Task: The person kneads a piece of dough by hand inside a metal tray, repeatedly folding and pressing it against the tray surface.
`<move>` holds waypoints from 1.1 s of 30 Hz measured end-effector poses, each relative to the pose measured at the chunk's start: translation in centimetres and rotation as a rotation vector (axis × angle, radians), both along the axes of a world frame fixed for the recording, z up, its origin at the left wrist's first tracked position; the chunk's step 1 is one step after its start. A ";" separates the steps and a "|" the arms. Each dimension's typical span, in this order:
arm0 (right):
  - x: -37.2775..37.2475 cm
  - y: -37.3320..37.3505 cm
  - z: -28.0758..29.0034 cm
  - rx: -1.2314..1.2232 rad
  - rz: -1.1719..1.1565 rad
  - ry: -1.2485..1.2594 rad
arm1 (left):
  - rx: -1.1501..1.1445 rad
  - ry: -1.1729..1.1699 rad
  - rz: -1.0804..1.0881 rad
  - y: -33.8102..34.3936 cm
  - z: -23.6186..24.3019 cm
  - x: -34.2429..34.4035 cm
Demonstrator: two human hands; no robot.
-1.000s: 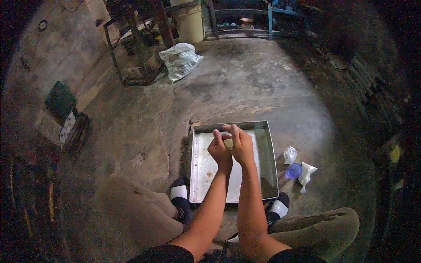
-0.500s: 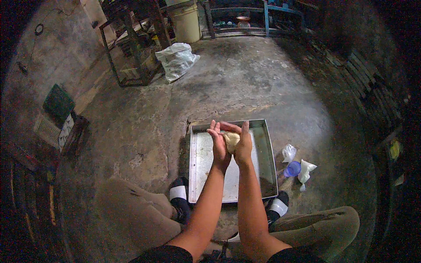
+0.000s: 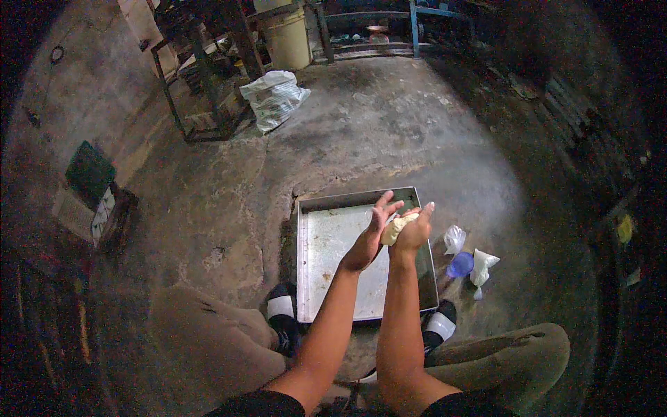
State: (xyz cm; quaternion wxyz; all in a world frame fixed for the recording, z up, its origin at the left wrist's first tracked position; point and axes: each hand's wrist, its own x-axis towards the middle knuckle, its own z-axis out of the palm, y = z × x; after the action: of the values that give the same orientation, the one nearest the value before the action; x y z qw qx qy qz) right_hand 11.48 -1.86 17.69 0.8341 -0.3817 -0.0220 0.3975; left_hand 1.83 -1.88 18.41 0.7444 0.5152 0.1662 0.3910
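Note:
A pale lump of dough (image 3: 394, 228) is in my right hand (image 3: 415, 234), its fingers curled around it. Beside it on the left, my left hand (image 3: 370, 243) has its fingers spread, with the palm turned toward the lump; whether it touches the dough is hard to tell. Both hands are over a shallow square metal tray (image 3: 324, 229) on the floor between my feet. Just right of the tray lie a translucent white plastic bag (image 3: 454, 239), a blue cup (image 3: 460, 265) and another bag of white contents (image 3: 484, 267).
My bent legs flank the tray, with slippers (image 3: 281, 306) near its corners. A white sack (image 3: 273, 101) lies farther forward by a metal frame and a cream bucket (image 3: 289, 42). A blue bench structure (image 3: 417, 28) stands at the back, and a green board (image 3: 90, 174) leans at left.
Both hands have moved rightward over the tray with the dough. My left hand's fingers have spread and separated from my right hand, showing the lump between them.

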 end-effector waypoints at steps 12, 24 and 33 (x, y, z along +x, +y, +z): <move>0.7 0.5 -3.0 -0.068 0.164 -0.103 | 0.313 0.656 0.549 0.3 0.7 -0.8; 2.2 0.3 -3.2 0.110 0.322 0.078 | 0.193 0.475 0.181 1.7 -0.8 -3.1; -1.9 0.2 1.0 -0.122 0.873 -0.668 | -0.508 0.194 0.896 1.6 -0.6 -1.6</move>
State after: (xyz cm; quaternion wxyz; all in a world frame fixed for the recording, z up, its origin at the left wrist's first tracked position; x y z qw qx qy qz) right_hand 9.59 -1.69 18.72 0.5161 -0.4901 -0.4185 0.5642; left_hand 0.22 -0.28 17.86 0.5870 0.2306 0.5281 0.5687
